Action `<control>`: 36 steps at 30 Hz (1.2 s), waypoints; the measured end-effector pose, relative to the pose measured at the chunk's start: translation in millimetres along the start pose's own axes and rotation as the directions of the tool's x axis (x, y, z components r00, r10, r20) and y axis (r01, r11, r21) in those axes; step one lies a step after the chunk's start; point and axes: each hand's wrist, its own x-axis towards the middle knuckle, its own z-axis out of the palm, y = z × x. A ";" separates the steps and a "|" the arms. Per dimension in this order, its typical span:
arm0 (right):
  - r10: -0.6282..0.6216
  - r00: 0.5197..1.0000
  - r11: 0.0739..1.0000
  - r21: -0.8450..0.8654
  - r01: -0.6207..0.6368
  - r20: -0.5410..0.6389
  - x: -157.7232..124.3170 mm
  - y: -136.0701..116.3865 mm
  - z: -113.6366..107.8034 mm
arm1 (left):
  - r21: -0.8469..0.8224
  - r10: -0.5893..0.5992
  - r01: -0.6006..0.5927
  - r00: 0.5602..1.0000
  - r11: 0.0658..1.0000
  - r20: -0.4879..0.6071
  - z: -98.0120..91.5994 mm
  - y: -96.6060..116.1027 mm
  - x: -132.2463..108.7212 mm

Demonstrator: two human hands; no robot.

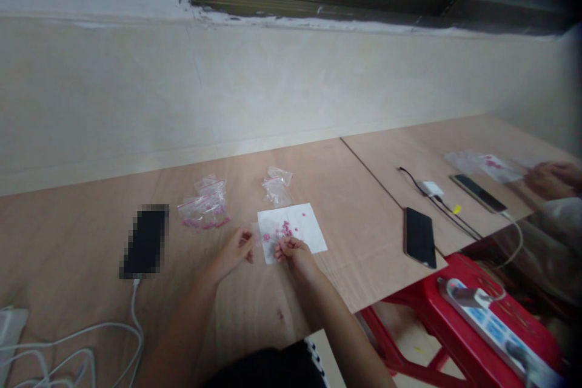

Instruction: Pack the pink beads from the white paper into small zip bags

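Pink beads (285, 229) lie on a white paper sheet (307, 224) just above the pinched-together right hand (291, 253) (the left hand (233, 253) curls closed beside the sheet).

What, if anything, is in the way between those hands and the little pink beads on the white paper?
Nothing visible is. The right hand is at the near edge of the white paper, just below the pink beads, and the left hand is beside the paper's edge.
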 end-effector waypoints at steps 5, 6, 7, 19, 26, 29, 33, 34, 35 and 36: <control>0.012 1.000 1.000 0.009 -0.012 0.004 0.7 -2.5 0.3 | 0.042 -0.001 -0.001 0.999 0.999 0.053 -3.6 1.0 4.8; 0.012 1.000 1.000 0.012 -0.012 0.006 0.8 -2.9 0.6 | 0.051 0.008 -0.010 0.999 0.999 0.042 -4.8 1.7 6.2; 0.013 1.000 1.000 0.017 -0.013 0.008 0.9 -3.2 0.8 | 0.060 0.017 -0.019 0.999 0.998 0.031 -5.7 2.6 7.6; 0.029 0.998 0.999 0.038 -0.031 0.051 -1.5 -5.0 1.3 | 0.115 0.071 -0.069 0.997 0.991 -0.015 4.1 10.6 8.9; 0.054 0.997 0.997 0.048 -0.057 0.059 -1.1 -7.5 1.5 | 0.116 0.101 -0.096 0.994 0.989 -0.033 5.8 18.2 6.9; 0.063 0.996 0.996 0.058 -0.067 0.071 -0.6 -8.0 2.8 | 0.118 0.125 -0.120 0.991 0.986 -0.039 4.4 23.8 6.4; 0.056 0.994 0.996 0.069 -0.063 0.096 0.5 -8.2 5.7 | 0.101 0.132 -0.124 0.988 0.987 -0.084 1.9 24.7 5.9; 0.054 0.993 0.996 0.071 -0.061 0.102 0.8 -8.4 6.4 | 0.095 0.129 -0.120 0.987 0.988 -0.096 1.4 23.5 5.7; 0.054 0.993 0.995 0.074 -0.062 0.108 1.1 -8.8 7.0 | 0.087 0.125 -0.116 0.987 0.989 -0.105 1.0 21.9 5.4; 0.054 0.992 0.995 0.077 -0.063 0.111 1.3 -9.3 7.7 | 0.080 0.122 -0.113 0.986 0.990 -0.113 0.7 20.2 5.0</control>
